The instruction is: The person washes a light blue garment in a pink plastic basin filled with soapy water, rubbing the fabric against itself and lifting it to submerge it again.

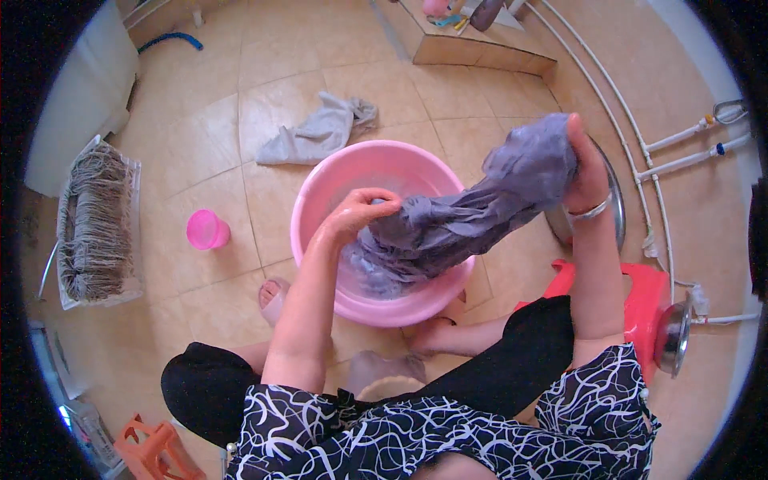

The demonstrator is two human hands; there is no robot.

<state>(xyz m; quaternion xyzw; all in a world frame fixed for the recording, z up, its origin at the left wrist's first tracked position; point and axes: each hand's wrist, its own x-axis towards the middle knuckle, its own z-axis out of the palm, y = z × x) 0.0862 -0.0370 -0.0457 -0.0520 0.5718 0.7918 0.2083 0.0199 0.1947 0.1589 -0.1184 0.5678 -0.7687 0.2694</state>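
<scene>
A wet grey-purple cloth garment (468, 213) stretches between my two hands above a round pink plastic basin (312, 210). My right hand (588, 171) grips its bunched upper end, raised past the basin's right side. Over the basin, my left hand (363, 210) pinches the cloth's other end between thumb and fingers. The garment's lower part hangs into the basin, where suds and water show around it. Just behind the basin, a light grey cloth (318, 135) lies crumpled on the tiled floor.
A pink plastic cup (207, 229) stands on the floor at left, near a mop head (99, 225) in a white tray. A red plastic stool (642, 306) and a metal bowl (675, 339) are at right. White pipes (630, 138) run along the wall. An orange stool (156, 450) stands lower left.
</scene>
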